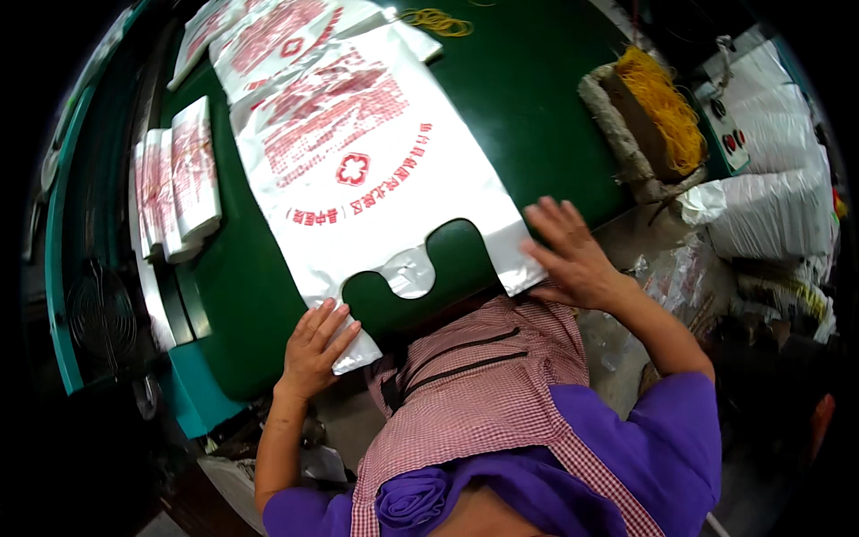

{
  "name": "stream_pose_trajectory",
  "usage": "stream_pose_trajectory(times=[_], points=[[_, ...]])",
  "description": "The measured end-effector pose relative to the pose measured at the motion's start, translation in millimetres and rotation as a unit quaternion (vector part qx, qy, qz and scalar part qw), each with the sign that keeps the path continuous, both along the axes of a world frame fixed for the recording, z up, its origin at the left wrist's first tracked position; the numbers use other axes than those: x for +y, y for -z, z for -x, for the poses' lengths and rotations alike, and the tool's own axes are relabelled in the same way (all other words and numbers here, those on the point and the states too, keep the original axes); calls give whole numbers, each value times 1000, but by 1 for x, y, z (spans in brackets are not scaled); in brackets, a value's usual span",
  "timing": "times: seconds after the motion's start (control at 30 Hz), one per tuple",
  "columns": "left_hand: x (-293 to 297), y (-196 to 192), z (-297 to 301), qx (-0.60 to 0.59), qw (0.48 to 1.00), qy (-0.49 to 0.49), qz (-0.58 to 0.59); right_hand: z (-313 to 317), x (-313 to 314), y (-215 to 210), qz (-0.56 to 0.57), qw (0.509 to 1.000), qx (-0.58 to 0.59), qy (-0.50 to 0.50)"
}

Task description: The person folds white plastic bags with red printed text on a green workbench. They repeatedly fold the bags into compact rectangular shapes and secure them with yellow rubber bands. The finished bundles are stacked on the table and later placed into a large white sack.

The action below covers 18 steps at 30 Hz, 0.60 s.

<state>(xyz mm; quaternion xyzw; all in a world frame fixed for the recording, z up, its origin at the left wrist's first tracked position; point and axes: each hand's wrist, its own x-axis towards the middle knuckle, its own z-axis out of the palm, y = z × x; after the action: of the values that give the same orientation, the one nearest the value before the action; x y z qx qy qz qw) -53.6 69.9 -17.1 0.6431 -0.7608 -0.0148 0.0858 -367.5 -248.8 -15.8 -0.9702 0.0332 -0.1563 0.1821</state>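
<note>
A flat white plastic carrier bag (pixel 385 192) with red print lies on the green table, its handle end toward me. My left hand (pixel 315 349) rests on the left handle strap near the table edge, fingers stretched out and flat. At the right strap, my right hand (pixel 573 255) is spread open, its fingertips at the strap's edge. Between the straps, a rounded tab (pixel 410 273) sticks out from the bag's cut edge. More printed white bags (pixel 282 40) lie beyond it, partly overlapped by this one.
Folded bundles of printed bags (pixel 192 170) lie at the left of the green table (pixel 528 107). A box of yellow rubber bands (pixel 662 107) sits at the right edge, with loose bands (pixel 437 22) at the back. White bag stacks (pixel 774 210) stand right, by a control box (pixel 729 134).
</note>
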Motion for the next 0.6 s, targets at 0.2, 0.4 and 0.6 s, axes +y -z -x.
stream_pose_trajectory(times=[0.2,0.4,0.6], points=[[-12,-16,-5,75,992,-76,69,-39,-33,-8,10,994,97,-52],[-110,-49,-12,384,887,-251,54,-71,-49,-44,-165,966,75,-183],[-159,-20,-14,85,967,-233,56,-188,-8,-50,-217,954,207,24]])
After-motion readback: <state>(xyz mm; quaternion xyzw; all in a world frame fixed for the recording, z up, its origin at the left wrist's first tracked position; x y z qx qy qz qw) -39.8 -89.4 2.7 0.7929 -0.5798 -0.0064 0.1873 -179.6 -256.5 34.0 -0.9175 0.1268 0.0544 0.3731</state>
